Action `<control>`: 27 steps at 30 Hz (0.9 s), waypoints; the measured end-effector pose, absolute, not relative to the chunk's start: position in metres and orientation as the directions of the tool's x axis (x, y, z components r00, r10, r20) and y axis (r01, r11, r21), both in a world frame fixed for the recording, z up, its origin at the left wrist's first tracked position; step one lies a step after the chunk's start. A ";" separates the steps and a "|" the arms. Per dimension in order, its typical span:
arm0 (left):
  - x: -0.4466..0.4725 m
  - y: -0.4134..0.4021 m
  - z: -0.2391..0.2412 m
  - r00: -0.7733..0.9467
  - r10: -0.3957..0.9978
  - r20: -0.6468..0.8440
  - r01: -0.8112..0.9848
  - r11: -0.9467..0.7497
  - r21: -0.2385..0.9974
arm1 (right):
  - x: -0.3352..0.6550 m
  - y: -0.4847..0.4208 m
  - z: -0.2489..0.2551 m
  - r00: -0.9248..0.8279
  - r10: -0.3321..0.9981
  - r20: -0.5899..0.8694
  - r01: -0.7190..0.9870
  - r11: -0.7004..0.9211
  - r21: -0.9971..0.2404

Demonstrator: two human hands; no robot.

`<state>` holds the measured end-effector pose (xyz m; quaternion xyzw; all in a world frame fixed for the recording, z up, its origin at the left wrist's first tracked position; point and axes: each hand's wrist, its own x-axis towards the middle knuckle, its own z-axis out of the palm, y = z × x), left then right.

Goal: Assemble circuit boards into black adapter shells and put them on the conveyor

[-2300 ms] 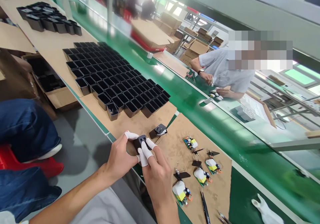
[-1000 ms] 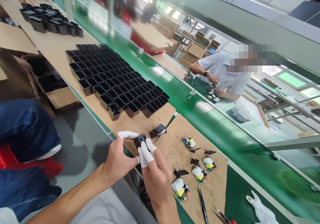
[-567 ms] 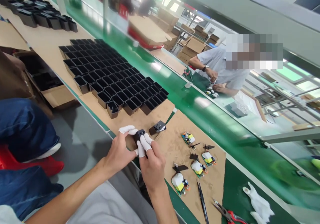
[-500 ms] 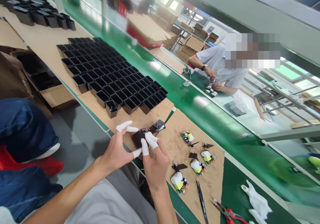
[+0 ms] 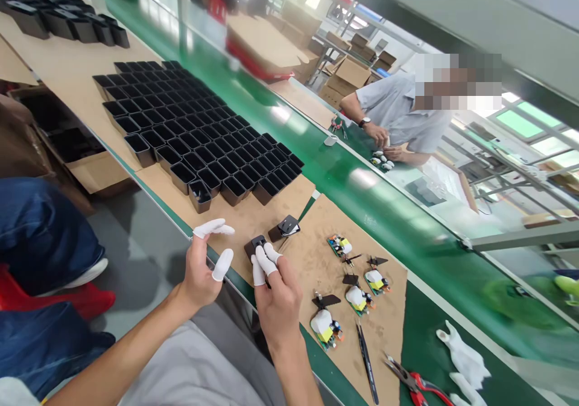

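Note:
My right hand [image 5: 277, 276], with white finger cots, has its fingers closed on a small black plastic housing [image 5: 254, 246] at the front edge of the cardboard. To its left, my left hand [image 5: 208, 260] is apart from it, thumb and fingers spread, with nothing between them. Just beyond the held piece stands another black housing [image 5: 278, 231] with a black cover [image 5: 288, 224] lying tilted on top. On the right, several circuit boards [image 5: 324, 327] with white and yellow parts and black plug pieces lie on the cardboard.
Rows of open black housings [image 5: 199, 134] cover the board to the left. Black tweezers [image 5: 367, 364], red-handled pliers [image 5: 418, 385] and a white glove [image 5: 464, 352] lie at right. Across the green conveyor belt [image 5: 344, 183] a co-worker [image 5: 398, 110] handles small parts.
My left hand has let go of the black housing and drawn back to the left. My right hand stays on it, and the housing now sits slightly farther right.

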<state>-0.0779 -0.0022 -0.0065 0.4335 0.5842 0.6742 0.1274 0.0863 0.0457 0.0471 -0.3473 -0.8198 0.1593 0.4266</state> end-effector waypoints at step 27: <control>-0.078 -0.001 0.013 -0.189 0.736 0.650 0.799 -0.269 0.537 | 0.081 0.035 0.050 -0.312 0.752 0.581 0.416 0.658 -0.628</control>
